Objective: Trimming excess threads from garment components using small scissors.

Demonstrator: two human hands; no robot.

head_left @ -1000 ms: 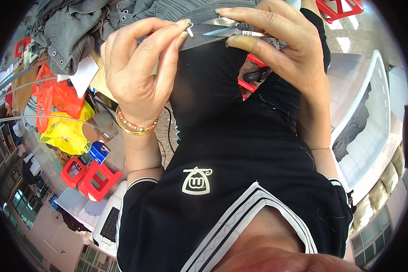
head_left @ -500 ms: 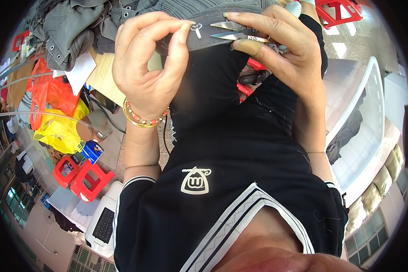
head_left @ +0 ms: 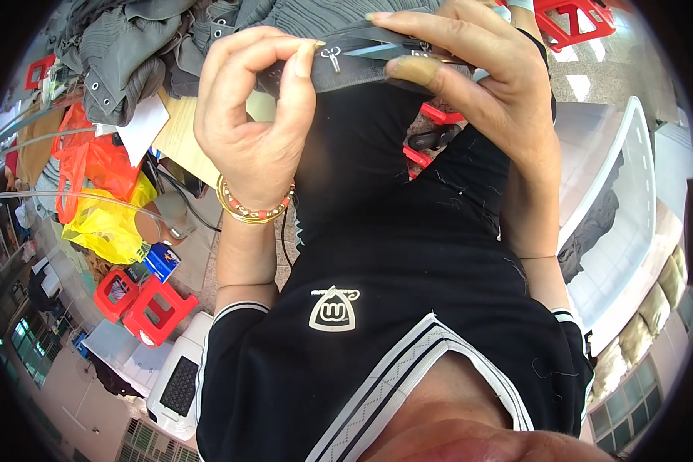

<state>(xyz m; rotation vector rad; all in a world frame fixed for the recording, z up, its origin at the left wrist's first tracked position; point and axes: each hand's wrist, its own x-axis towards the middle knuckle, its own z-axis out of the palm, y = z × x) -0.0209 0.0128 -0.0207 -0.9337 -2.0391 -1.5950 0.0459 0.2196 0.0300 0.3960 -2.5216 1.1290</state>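
Note:
Dark grey cloth (head_left: 354, 77) lies across my lap, with a small pale looped piece (head_left: 331, 59), perhaps thread or metal, on it. My left hand (head_left: 258, 108) has thumb and forefinger pressed together just left of that piece; whatever they pinch is too small to tell. Gold and beaded bracelets (head_left: 246, 212) circle that wrist. In my right hand (head_left: 473, 73) is a pair of thread snips (head_left: 373, 50), held between thumb and fingers. Their blades point left, with the tips close beside the pale piece. A yellowish covering (head_left: 413, 71) wraps the right thumb.
Ribbed grey garments with eyelets (head_left: 123, 54) are heaped at the far left, beside a pale wooden surface (head_left: 181, 131). Red and yellow plastic bags (head_left: 104, 223) and red stools (head_left: 158, 308) stand left. To my right is a white bin (head_left: 624, 223) holding dark cloth.
The snips have moved left, bringing their tips close to the pale looped piece, and their blades look nearer together. My left hand has shifted only slightly.

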